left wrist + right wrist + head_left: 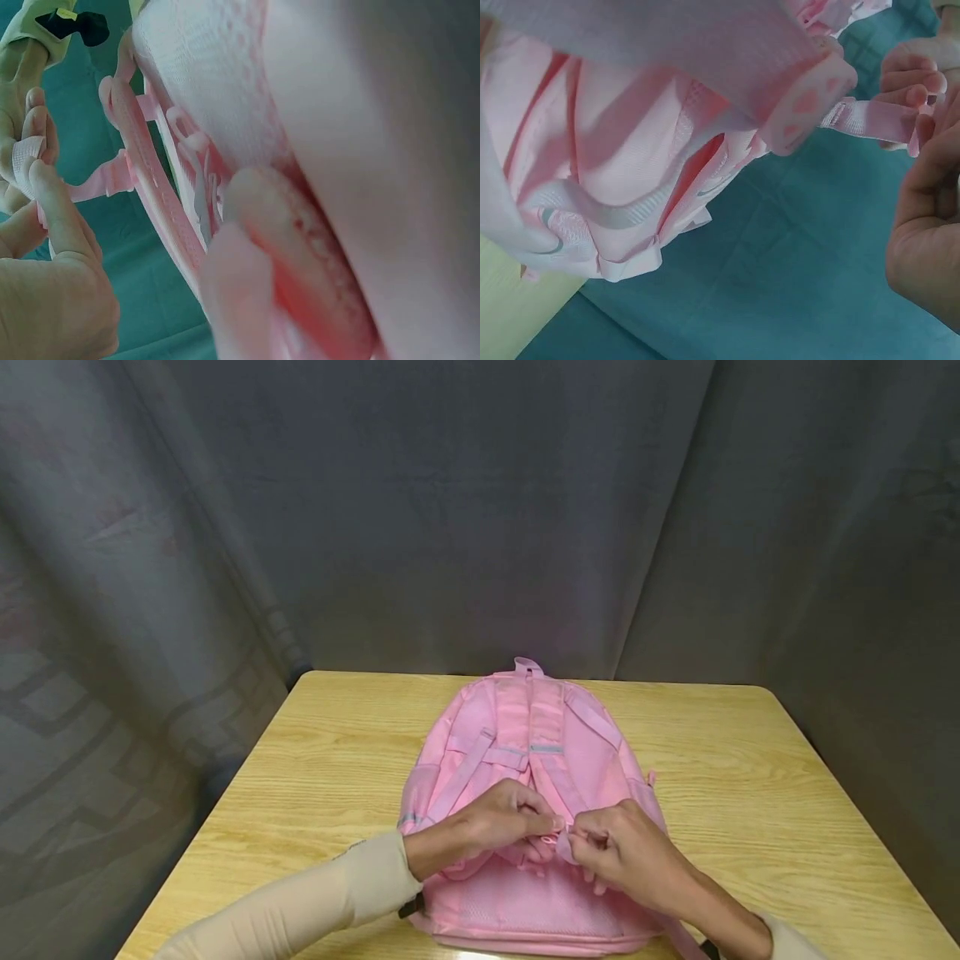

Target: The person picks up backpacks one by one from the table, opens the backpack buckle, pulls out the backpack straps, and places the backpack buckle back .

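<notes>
A pink backpack lies on the table with its shoulder straps facing up. Over its lower middle, my left hand and right hand meet with fingertips close together. Both pinch a narrow pink webbing strap; a small pink plastic piece shows at its end between the fingers. The left wrist view has the left hand below and the right hand above, with the webbing running from them to the bag. Fingers partly hide the strap's end.
The wood-grain table extends to both sides of the bag. Grey curtains hang behind and beside it. A pink slotted buckle hangs close to the right wrist camera. Loose webbing lies across the bag's left half.
</notes>
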{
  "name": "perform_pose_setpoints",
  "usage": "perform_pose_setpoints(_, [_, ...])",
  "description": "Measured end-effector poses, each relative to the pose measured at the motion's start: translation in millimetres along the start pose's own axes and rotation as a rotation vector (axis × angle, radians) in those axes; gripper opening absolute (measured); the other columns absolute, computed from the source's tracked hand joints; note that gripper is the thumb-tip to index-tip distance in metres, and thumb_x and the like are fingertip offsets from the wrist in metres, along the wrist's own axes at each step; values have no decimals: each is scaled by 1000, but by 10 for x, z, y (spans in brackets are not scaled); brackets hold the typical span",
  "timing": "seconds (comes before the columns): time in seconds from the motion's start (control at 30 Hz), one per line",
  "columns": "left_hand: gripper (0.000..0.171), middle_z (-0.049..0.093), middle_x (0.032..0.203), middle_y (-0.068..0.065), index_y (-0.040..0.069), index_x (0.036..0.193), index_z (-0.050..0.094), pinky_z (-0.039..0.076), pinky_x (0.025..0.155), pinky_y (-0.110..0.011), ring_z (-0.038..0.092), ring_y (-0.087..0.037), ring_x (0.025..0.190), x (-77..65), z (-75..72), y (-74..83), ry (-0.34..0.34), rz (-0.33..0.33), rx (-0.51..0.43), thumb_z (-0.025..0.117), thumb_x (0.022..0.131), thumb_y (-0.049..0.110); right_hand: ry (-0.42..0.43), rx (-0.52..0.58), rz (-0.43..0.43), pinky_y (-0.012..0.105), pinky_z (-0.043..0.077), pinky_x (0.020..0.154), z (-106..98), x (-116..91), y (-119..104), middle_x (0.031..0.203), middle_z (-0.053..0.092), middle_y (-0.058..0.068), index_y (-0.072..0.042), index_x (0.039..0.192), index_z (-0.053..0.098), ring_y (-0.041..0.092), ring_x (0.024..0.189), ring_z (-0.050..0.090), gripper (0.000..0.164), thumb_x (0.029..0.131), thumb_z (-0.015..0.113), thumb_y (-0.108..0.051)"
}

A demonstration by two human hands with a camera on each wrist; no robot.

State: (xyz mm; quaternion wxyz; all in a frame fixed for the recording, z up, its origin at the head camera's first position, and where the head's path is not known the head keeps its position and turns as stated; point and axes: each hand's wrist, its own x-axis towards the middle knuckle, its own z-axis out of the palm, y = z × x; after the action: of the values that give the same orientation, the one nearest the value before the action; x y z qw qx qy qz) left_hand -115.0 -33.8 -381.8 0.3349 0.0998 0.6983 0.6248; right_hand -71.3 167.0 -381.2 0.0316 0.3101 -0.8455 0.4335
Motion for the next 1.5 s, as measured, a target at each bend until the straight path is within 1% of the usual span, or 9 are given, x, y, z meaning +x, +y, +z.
perform_pose_setpoints(0.2, [12,70,69,-12,-1,90,72,63,68,-45,68,-16,60,10,-3,-9,16,-12,-26,68,93,10,37,-47,-22,9,38,34,-3,0,-9,49,53,-18,-22,58,47,-11,42,51,43,88,63,5])
perform_pose_setpoints(0.3, [12,71,70,-15,-1,88,72,63,67,-47,72,-28,64,-6,4,3,42,29,-1,69,92,10,61,-134,-11,7,31,34,-15,13,-12,47,45,-24,-25,55,43,-15,41,44,47,84,65,4])
perform_pose_setpoints(0.4, [10,72,70,-14,0,86,73,63,65,-46,73,-37,71,-20,14,11,73,89,54,68,91,7,22,-171,44,9,28,35,-49,26,-6,46,44,-26,-26,53,45,-15,42,40,46,86,65,-1])
perform_pose_setpoints(0.53, [10,70,68,-10,1,84,73,62,60,-43,72,-37,68,-34,36,-4,83,130,100,67,91,4,-153,8,179,16,45,39,-95,20,20,54,59,-16,-15,59,55,-5,46,54,38,96,60,-8])
perform_pose_setpoints(0.63, [10,69,67,-8,2,82,72,62,56,-41,72,-30,63,-43,48,-16,79,133,114,68,90,4,-227,108,230,22,50,39,-101,12,38,59,65,-10,-9,62,56,4,48,62,37,99,56,-7])
perform_pose_setpoints(0.9, [13,71,67,-12,2,83,71,63,59,-41,70,-19,59,-35,32,-32,49,63,91,73,90,12,-235,128,173,22,48,34,-77,19,37,53,59,-13,-12,59,49,1,42,58,39,95,55,2])
perform_pose_setpoints(1.13, [13,72,70,-18,1,87,71,63,64,-44,69,-17,59,-16,20,-32,26,17,19,72,91,13,-219,148,113,18,45,33,-97,33,25,53,59,-14,-12,58,47,-1,41,58,40,93,56,5])
perform_pose_setpoints(1.23, [13,71,69,-16,0,88,71,63,65,-43,68,-16,59,-5,9,-43,25,2,2,71,91,12,-215,146,109,16,43,33,-99,39,20,54,60,-14,-13,58,47,0,42,59,40,93,57,4])
perform_pose_setpoints(1.5, [13,70,68,-13,0,89,71,63,67,-46,68,-16,59,27,-24,-24,37,-39,-25,69,93,12,-130,93,67,13,40,32,-59,49,8,52,59,-16,-17,59,47,-3,43,58,41,91,57,7])
